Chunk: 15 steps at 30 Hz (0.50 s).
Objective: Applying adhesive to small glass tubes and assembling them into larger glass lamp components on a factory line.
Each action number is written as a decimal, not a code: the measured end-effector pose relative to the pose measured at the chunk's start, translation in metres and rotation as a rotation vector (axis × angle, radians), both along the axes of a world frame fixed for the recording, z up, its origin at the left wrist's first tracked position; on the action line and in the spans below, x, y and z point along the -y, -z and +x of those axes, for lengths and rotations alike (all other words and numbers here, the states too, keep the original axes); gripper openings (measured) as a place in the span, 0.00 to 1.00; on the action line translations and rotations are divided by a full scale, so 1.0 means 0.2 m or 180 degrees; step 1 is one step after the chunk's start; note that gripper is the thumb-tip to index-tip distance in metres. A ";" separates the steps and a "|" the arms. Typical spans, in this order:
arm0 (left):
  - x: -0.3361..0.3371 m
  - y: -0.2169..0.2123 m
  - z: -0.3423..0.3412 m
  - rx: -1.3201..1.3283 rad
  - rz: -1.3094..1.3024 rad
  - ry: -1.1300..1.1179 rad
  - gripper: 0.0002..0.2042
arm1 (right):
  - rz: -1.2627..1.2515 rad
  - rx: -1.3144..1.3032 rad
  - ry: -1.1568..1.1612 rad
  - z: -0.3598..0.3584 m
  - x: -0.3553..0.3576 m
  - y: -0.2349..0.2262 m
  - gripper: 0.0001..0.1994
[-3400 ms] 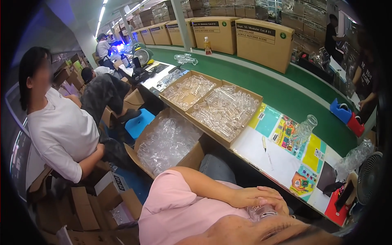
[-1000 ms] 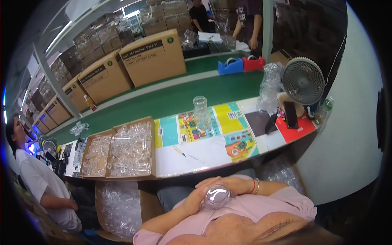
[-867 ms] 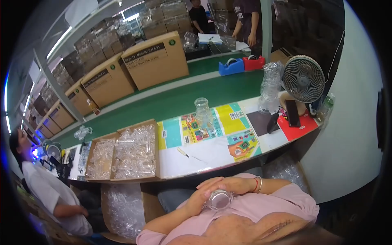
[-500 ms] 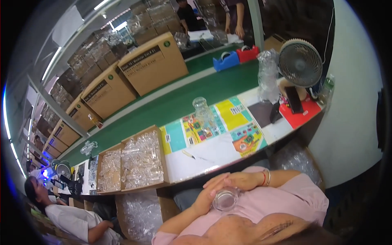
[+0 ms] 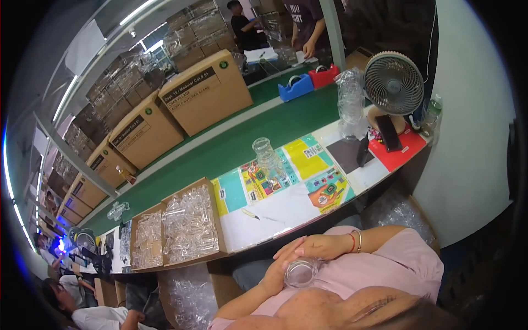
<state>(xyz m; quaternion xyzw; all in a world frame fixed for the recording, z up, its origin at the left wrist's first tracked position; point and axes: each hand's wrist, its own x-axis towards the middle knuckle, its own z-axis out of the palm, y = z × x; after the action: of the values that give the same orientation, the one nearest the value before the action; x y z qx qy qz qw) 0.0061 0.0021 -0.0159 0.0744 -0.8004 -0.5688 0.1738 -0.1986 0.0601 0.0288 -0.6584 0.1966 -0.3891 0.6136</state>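
The left hand (image 5: 273, 276) and right hand (image 5: 323, 247) fold around a clear jar (image 5: 301, 273). On the tabletop (image 5: 235, 230), two brown boxes (image 5: 190, 259) hold small clear pieces (image 5: 190, 223). To their right are a pen (image 5: 249, 213), a tall clear bottle (image 5: 268, 157), a black phone (image 5: 388, 133) and a round fan (image 5: 393, 83).

The camera sits on my head, the left one of a pair, and its wide round eye looks down and out in front of me. My pink shirt (image 5: 363, 272) is very near, at the bottom. My left hand (image 5: 275, 275) and my right hand (image 5: 324, 246) are close too, low and a bit right of the middle. Past them, the table (image 5: 291, 209) slants up to the right. The green strip (image 5: 231, 146) is behind it, and big brown boxes (image 5: 203, 93) are farther off, up high. Straight lines bend near the edge.
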 end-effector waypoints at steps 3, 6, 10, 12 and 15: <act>0.03 0.04 -0.02 -0.0158 -0.0172 0.0015 0.28 | 0.0089 0.0032 -0.0009 0.01 0.01 0.00 0.20; 0.06 0.04 -0.06 0.0002 -0.0453 0.0120 0.26 | 0.0097 0.0013 -0.0088 0.01 0.01 0.00 0.22; 0.02 -0.01 -0.07 0.0423 0.2527 -0.0338 0.28 | 0.1314 0.0791 -0.0239 0.02 -0.03 -0.02 0.30; 0.01 -0.06 -0.05 0.0270 0.1933 0.0118 0.30 | 0.1280 0.0835 -0.0280 0.02 -0.05 -0.04 0.25; 0.01 -0.13 -0.05 -0.0171 0.0643 0.0434 0.35 | 0.0570 0.0599 -0.0269 0.04 -0.05 -0.09 0.20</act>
<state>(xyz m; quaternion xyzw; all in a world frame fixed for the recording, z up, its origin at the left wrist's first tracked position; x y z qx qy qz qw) -0.0046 0.0008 0.0102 0.0217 -0.7373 -0.6589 0.1476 -0.1904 0.0695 0.0463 -0.5693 0.1442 -0.4038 0.7015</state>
